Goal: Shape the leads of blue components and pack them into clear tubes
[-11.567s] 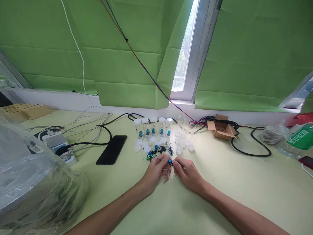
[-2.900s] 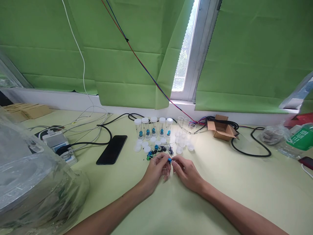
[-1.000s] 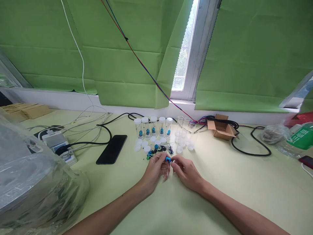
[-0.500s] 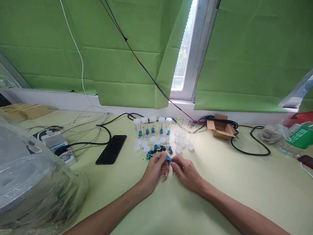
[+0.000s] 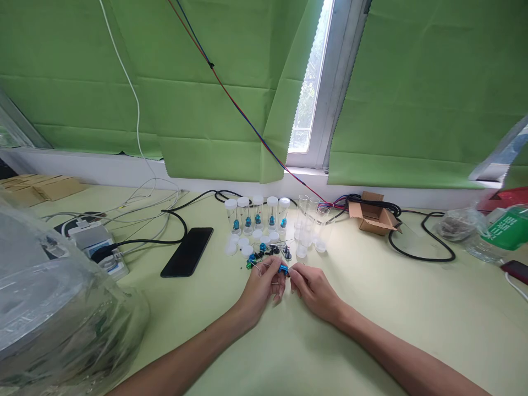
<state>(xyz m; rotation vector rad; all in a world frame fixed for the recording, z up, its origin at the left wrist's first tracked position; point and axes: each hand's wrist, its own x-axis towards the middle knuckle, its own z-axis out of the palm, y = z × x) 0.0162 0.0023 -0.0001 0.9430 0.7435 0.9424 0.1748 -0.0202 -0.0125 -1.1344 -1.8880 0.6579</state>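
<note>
Between the fingers of my left hand (image 5: pixel 264 283) is a small blue metallic cylinder (image 5: pixel 284 269), with thin wire-like pieces by the thumb. My right hand (image 5: pixel 311 281) is pinched at the cylinder's right end; whatever its fingertips hold is too small to name. Just beyond my hands lie small black parts (image 5: pixel 287 253), blue and green pieces (image 5: pixel 251 260) and several white round caps (image 5: pixel 247 251). Behind these stands a row of clear capped tubes (image 5: pixel 272 213) with blue pieces inside. To their right are several clear tubes without caps (image 5: pixel 303 217).
A black phone (image 5: pixel 187 252) lies to the left, beside a power strip (image 5: pixel 105 247) with tangled cables. Clear plastic wrapping (image 5: pixel 74 308) bulks at the near left. An open cardboard box (image 5: pixel 373 214), a black cable (image 5: pixel 429 258) and a green-labelled bottle (image 5: pixel 501 234) are on the right.
My right hand has shifted very slightly to the right at the end of the blue cylinder. My left hand keeps its hold in the same place.
</note>
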